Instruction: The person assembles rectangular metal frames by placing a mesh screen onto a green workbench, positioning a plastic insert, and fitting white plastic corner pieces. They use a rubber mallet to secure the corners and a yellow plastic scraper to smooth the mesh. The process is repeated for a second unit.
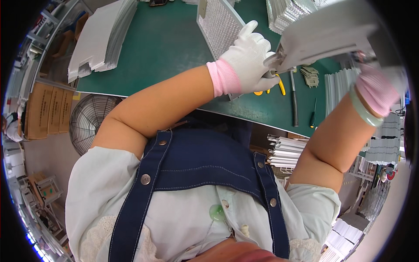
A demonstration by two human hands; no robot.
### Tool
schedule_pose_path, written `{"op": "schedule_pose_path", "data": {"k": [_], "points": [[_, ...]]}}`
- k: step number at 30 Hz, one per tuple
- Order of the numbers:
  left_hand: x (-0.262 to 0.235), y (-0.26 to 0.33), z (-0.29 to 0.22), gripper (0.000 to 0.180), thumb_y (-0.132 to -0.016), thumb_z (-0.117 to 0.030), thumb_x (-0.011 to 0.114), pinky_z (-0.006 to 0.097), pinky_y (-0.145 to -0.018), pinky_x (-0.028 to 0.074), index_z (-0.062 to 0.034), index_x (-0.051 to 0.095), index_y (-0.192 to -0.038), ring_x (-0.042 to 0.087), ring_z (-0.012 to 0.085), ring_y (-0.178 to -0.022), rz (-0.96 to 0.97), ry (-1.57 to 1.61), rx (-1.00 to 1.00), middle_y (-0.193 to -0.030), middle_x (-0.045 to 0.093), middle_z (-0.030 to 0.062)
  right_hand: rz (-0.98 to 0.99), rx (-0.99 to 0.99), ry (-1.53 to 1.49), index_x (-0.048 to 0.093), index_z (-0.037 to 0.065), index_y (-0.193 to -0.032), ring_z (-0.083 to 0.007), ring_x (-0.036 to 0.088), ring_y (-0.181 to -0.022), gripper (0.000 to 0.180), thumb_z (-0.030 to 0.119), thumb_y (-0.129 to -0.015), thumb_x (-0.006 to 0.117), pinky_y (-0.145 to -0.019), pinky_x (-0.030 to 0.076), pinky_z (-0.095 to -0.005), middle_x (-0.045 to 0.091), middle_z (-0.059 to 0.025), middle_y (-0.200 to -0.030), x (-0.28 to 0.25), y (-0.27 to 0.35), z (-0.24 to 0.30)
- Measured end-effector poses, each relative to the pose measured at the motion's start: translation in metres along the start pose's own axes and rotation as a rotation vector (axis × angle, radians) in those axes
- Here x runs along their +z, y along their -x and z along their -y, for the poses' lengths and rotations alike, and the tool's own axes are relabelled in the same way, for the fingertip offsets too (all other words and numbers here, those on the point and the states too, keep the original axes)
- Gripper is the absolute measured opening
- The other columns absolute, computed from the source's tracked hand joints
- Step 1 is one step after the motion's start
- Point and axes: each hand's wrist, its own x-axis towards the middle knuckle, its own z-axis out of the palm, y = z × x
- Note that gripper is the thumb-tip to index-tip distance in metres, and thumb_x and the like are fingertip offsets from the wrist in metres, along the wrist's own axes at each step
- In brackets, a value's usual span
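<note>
A green tabletop (166, 48) is seen from above, with the person's two bare forearms reaching out over it. Both hands are covered by white knit gloves with pink ribbed cuffs. A long, flat, pale grey metal frame piece (327, 32), smooth and blurred, is held up at the right, above the tabletop's near edge. The left hand (246, 59) is clamped on the frame's left end, its fingers curled around the corner. The right hand (382, 85) is seen at the frame's right end, partly hidden beneath it; whether its fingers are closed cannot be told. A pale green smooth bangle (362, 109) is worn on the right wrist.

Behind the left hand, a rectangular panel of fine silvery mesh (220, 24) lies flat on the tabletop, partly covered by the glove. At the far left, a fanned stack of white perforated sheets (102, 37) is laid out. At the far right, shiny mesh sheets (290, 13) are piled. Near the right, yellow-handled pliers (280, 85), a long grey tool (294, 102), a thin screwdriver (313, 114) and a small pile of grey clips (310, 75) lie on the green surface. Below the tabletop's left edge, a round wire-guarded fan (89, 120) and brown cardboard boxes (48, 109) stand on the floor.
</note>
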Motion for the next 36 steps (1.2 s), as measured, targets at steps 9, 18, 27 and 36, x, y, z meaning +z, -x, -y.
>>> {"op": "schedule_pose_path", "data": {"k": [9,18,27,36], "points": [[0.001,-0.008,0.002,0.048,-0.082,-0.039,0.063,0.059,-0.115,0.02,-0.0084,0.065,-0.119,0.046,0.0401,-0.125,0.095,0.086,-0.001,-0.121,0.058,0.0189,-0.06,0.193,-0.281,0.064,0.001,-0.118,-0.0251,0.07,-0.095,0.034,0.026,-0.096,0.061,-0.088,0.059,-0.0411,0.071,-0.0131,-0.11,0.01,0.002,-0.049],[0.0,-0.004,0.001,0.051,-0.08,-0.039,0.063,0.059,-0.116,0.021,-0.0075,0.065,-0.12,0.039,0.0474,-0.131,0.039,0.03,0.022,-0.134,0.053,0.022,0.015,0.21,-0.273,0.065,0.001,-0.118,-0.0247,0.07,-0.097,0.033,0.022,-0.093,0.064,-0.086,0.059,-0.0385,0.071,-0.0126,-0.111,-0.003,-0.001,-0.046],[0.008,-0.009,0.006,0.042,-0.08,-0.037,0.064,0.059,-0.111,0.028,-0.0126,0.065,-0.114,0.054,0.0368,-0.11,0.006,0.128,0.033,-0.109,0.06,0.0148,-0.066,0.072,-0.285,0.066,0.002,-0.106,-0.0202,0.069,-0.08,0.024,0.021,-0.092,0.062,-0.071,0.06,-0.0339,0.071,-0.0083,-0.097,0.024,0.019,-0.057],[0.012,-0.003,0.006,0.041,-0.084,-0.049,0.062,0.056,-0.112,0.025,-0.0089,0.069,-0.083,0.06,0.0311,-0.088,-0.165,-0.039,0.096,-0.078,0.06,0.0124,-0.16,-0.218,0.04,0.063,0.004,-0.115,-0.0184,0.068,-0.087,0.036,0.035,-0.098,0.059,-0.074,0.058,-0.0334,0.069,-0.0059,-0.1,0.051,0.054,-0.035]]}}
